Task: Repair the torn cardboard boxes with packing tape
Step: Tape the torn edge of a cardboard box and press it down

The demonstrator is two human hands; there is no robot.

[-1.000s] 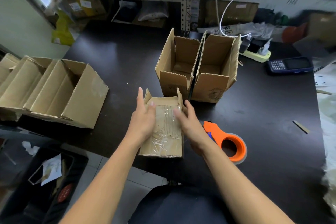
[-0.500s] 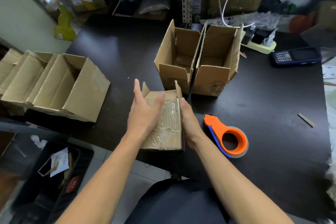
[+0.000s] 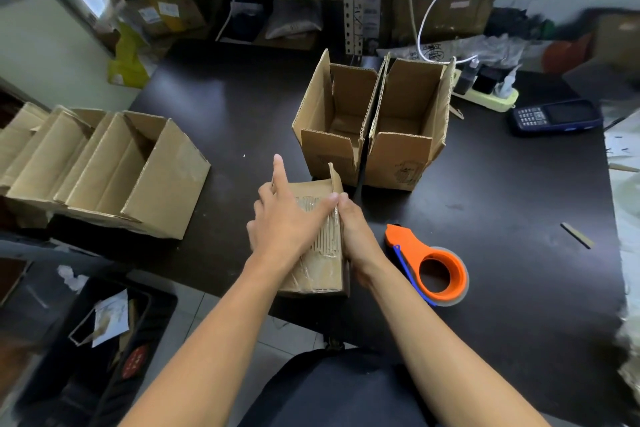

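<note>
Bare forearms, no sleeves; dark clothing [image 3: 339,388] below.

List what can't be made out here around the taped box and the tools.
- Taped box, head view: the tear is covered by the left hand and glare on the tape.
- Right hand: its fingers lie behind the box's edge, so its grip is unclear.
- Handheld device: keys too small to read.
- Shelf items: blurred.

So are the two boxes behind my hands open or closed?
Open. Both boxes stand upright, flaps up, insides showing.
</note>
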